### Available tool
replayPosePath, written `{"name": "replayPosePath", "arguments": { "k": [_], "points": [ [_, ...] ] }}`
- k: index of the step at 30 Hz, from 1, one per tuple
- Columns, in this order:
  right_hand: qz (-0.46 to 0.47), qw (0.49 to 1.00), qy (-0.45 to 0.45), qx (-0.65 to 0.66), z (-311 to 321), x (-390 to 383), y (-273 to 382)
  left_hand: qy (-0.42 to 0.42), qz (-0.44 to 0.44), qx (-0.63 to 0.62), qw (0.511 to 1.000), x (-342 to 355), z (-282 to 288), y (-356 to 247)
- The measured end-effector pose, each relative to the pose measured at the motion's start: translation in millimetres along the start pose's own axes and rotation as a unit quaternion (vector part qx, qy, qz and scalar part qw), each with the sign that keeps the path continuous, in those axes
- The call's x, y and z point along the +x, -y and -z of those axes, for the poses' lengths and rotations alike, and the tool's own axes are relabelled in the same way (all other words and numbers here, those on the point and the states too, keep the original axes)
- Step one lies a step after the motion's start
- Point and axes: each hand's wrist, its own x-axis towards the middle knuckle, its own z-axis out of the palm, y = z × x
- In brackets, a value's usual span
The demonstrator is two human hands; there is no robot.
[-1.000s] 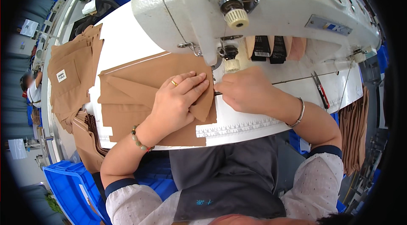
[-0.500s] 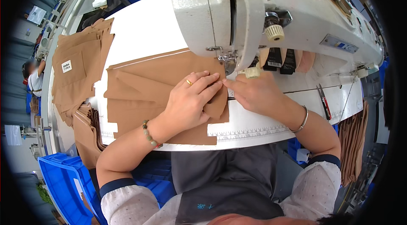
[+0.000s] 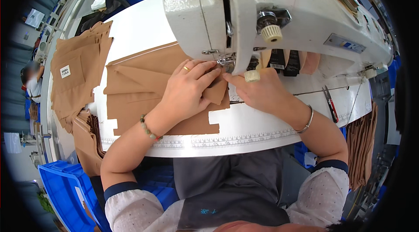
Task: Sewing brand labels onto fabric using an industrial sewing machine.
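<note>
A large brown fabric piece, folded and layered, lies on the white sewing table with its right edge at the presser foot of a white sewing machine. My left hand rests on this fabric, fingers close together near the foot, thumb tucked by a turned-up fold. Just right of the needle area, my right hand has its index fingertip at the fabric's edge, the other fingers curled and partly hidden under the machine head. Both hands hold the cloth; the exact stitching spot is covered by fingers and foot.
Stacked brown pieces lie at the left, one with a white label. Red-handled snips sit at the right near a printed ruler strip. Dark tags lie behind the machine. Brown pieces hang at the right; a blue bin stands lower left.
The brown fabric has moved away from me past the presser foot, its near edge now farther from the table edge. Both hands moved slightly with it. The whole view has shifted a little.
</note>
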Motion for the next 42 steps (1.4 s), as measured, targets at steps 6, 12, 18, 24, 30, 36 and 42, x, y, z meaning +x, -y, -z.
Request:
{"name": "replayPosePath", "arguments": {
  "k": [6,12,18,24,30,36,42],
  "points": [
    [0.001,1.0,0.012,0.023,8.4,-0.6,1.7,0.032,-0.024,-0.005,0.999,-24.9,14.4,-25.4],
    [0.007,0.998,0.054,0.035,15.7,-0.6,4.5,0.004,-0.076,-0.009,0.997,-30.1,9.9,-29.8],
    [0.027,0.991,0.103,0.079,20.3,-0.7,4.0,-0.004,-0.076,0.004,0.997,-28.2,8.7,-32.2],
    [0.104,0.974,0.135,0.152,25.9,-3.7,-0.2,0.026,-0.096,-0.04,0.994,-30.4,11.9,-27.9],
    [0.11,0.969,0.132,0.177,25.2,-3.3,1.6,0.032,-0.076,-0.063,0.995,-33.1,14.5,-24.2],
    [0.095,0.982,0.106,0.121,20.2,-0.2,-0.1,0.022,-0.08,-0.053,0.995,-25.4,6.8,-9.1],
    [0.064,0.994,0.068,0.057,9.4,4.2,-5.9,-0.006,-0.066,-0.065,0.996,-13.1,-1.3,8.4]
  ]
}}
